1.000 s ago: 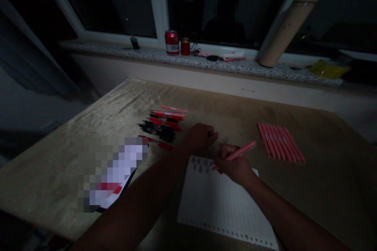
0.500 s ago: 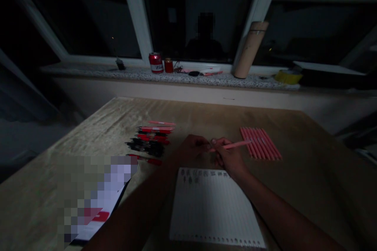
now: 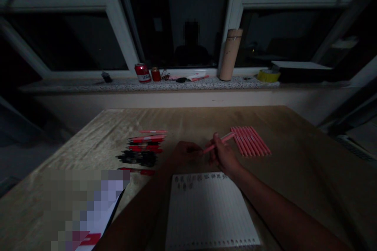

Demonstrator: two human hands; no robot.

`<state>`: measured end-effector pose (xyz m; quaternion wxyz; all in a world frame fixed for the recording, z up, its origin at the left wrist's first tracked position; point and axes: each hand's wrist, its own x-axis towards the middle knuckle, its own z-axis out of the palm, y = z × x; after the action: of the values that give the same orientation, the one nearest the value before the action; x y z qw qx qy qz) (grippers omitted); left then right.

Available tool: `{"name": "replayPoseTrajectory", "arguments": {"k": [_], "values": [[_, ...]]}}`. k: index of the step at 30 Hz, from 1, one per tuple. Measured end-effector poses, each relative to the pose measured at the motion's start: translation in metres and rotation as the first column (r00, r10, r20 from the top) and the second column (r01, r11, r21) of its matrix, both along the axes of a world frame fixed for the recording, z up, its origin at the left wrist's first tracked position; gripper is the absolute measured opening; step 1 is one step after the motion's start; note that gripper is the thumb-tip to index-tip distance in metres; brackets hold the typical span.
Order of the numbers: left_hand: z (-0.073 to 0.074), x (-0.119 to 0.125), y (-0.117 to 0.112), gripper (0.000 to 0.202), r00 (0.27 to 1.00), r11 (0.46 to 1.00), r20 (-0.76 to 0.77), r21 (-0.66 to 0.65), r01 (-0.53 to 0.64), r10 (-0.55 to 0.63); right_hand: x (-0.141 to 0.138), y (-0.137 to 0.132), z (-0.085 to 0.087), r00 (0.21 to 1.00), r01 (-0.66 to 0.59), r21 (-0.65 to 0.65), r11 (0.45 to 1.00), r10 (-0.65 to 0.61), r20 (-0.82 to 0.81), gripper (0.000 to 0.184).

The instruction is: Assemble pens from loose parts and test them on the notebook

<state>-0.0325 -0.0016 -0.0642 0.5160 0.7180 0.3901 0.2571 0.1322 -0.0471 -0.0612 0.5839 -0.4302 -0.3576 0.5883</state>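
A slim pink pen [image 3: 226, 138] is held above the table between my hands, slanting up to the right. My right hand [image 3: 224, 156] is closed around its middle, thumb on top. At the pen's lower left end, the fingers of my left hand [image 3: 186, 151] are pinched together on the tip; the detail there is dark. Just right of the right hand lies a neat row of several pink pens [image 3: 250, 141], its near corner close to the held pen's upper end. Below both hands rests a lined spiral notebook [image 3: 210, 211] with small scribbled marks along its top lines.
Left of my hands lie black pens [image 3: 138, 158], red pens [image 3: 145, 149] and pink pens [image 3: 153, 131]. A partly blurred device or sheet [image 3: 103, 208] sits at front left. On the windowsill stand a red can [image 3: 142, 73], a jar [image 3: 156, 74], a tall cylinder [image 3: 231, 55] and yellow tape [image 3: 268, 75].
The camera view has shifted to the right. The pink pen now tilts more steeply upward in my right hand, whose thumb has lifted higher; my left fingers stay at its end.
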Motion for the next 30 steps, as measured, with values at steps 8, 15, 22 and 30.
{"name": "replayPoseTrajectory", "arguments": {"k": [8, 15, 22, 30], "values": [[-0.003, -0.005, 0.004, 0.037, 0.999, 0.999, -0.017, -0.015, -0.051, 0.05, 0.022, 0.004, 0.018, 0.906, -0.211, 0.064, 0.975, 0.22, -0.361, 0.062], [-0.002, -0.004, 0.003, 0.038, 0.999, 0.999, 0.038, -0.038, 0.009, -0.008, 0.031, 0.004, 0.024, 0.858, -0.358, -0.004, 0.934, 0.327, -0.397, 0.054], [0.018, 0.018, -0.018, 0.03, 0.988, 0.998, 0.137, 0.008, -0.067, 0.065, 0.023, -0.006, 0.018, 0.974, -0.132, 0.087, 0.987, 0.113, 0.196, 0.037], [0.057, 0.063, -0.01, 0.032, 1.0, 0.958, 0.029, 0.288, 0.002, -0.011, 0.071, -0.027, 0.025, 0.853, -0.258, 0.101, 0.961, 0.177, 0.49, 0.028]]}}
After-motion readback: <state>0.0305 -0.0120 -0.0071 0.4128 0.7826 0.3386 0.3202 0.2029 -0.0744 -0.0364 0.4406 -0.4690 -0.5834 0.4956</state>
